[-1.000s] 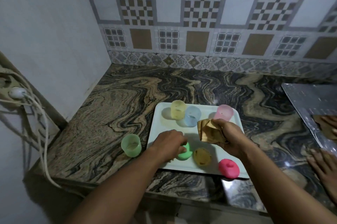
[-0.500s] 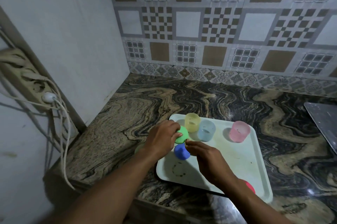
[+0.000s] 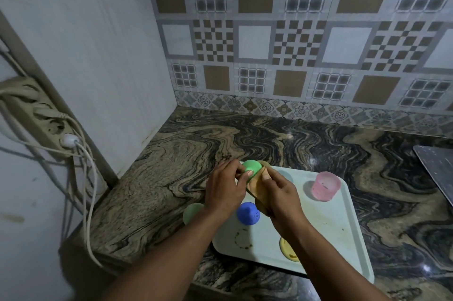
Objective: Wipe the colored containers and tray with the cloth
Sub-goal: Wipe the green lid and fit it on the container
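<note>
My left hand point(image 3: 224, 188) holds a green lid point(image 3: 251, 168) above the far left corner of the white tray point(image 3: 343, 234). My right hand point(image 3: 279, 196) presses a tan cloth point(image 3: 257, 184) against that lid. A blue lid point(image 3: 248, 213) lies on the tray just below both hands. A pink container point(image 3: 325, 186) stands upright at the tray's far right. A yellow lid point(image 3: 288, 249) lies near the tray's front, partly behind my right forearm. A green container point(image 3: 192, 212) stands on the counter left of the tray, half hidden by my left wrist.
The tray lies on a marbled stone counter point(image 3: 269, 143) in a corner of white wall and patterned tiles. A brown ring stain point(image 3: 242, 239) marks the tray's front left. A power strip with cables point(image 3: 49, 126) hangs on the left wall. A metal sheet point(image 3: 438, 165) lies at the right edge.
My left hand has lifted the green lid from the tray toward its far left corner. My right hand has brought the cloth against it. The view shifted left.
</note>
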Action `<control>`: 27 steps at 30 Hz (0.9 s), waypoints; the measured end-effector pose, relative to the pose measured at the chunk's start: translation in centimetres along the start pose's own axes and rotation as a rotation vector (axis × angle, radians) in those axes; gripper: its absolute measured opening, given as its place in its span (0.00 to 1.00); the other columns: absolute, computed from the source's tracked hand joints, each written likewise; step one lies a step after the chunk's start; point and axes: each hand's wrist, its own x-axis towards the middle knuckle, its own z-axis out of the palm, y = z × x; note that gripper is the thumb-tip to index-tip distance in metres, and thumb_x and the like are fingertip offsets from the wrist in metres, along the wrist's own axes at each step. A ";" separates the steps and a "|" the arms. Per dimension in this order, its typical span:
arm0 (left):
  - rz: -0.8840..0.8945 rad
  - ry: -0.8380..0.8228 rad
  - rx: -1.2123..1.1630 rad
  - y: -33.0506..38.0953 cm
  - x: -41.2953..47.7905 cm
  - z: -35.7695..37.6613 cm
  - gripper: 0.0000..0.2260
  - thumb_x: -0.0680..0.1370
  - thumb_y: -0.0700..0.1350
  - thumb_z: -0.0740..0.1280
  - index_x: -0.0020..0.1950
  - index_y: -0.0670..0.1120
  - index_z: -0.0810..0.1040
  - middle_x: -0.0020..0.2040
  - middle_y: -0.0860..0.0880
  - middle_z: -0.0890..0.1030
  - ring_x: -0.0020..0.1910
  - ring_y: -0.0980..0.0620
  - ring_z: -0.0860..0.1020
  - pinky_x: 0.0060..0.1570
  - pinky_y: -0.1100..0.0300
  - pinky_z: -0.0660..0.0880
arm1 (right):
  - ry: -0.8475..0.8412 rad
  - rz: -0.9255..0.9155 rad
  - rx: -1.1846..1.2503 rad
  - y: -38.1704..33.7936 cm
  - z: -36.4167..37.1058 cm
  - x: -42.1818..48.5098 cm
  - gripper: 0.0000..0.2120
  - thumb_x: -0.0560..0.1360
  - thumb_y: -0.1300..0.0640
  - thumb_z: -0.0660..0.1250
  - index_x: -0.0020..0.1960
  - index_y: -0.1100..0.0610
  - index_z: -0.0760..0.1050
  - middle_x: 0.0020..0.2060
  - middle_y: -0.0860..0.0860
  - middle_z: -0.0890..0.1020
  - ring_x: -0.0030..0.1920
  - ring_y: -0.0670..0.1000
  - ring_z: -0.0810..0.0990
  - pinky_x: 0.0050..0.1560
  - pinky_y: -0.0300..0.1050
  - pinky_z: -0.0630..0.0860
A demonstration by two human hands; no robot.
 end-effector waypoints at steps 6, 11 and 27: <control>-0.119 -0.146 -0.006 0.1 1.7 -1.5 0.13 0.77 0.60 0.61 0.46 0.53 0.78 0.41 0.60 0.78 0.47 0.54 0.75 0.46 0.55 0.75 | -0.040 -0.172 -0.413 -1.0 -1.2 0.8 0.10 0.82 0.59 0.63 0.60 0.53 0.81 0.38 0.58 0.85 0.21 0.47 0.68 0.21 0.39 0.67; -0.323 -0.586 -0.233 0.6 5.2 -3.8 0.04 0.77 0.48 0.73 0.50 0.50 0.86 0.47 0.52 0.86 0.50 0.54 0.83 0.58 0.51 0.79 | -0.187 -0.148 -0.452 -2.7 -1.6 1.6 0.09 0.82 0.57 0.64 0.58 0.51 0.81 0.36 0.61 0.84 0.22 0.51 0.66 0.22 0.40 0.65; -0.694 -0.674 -0.725 3.1 4.4 -4.7 0.11 0.79 0.45 0.70 0.55 0.37 0.82 0.42 0.44 0.85 0.39 0.52 0.83 0.37 0.61 0.79 | -0.123 -0.045 -0.184 -3.6 -1.8 2.3 0.10 0.81 0.60 0.66 0.58 0.62 0.81 0.36 0.63 0.80 0.19 0.48 0.66 0.20 0.34 0.60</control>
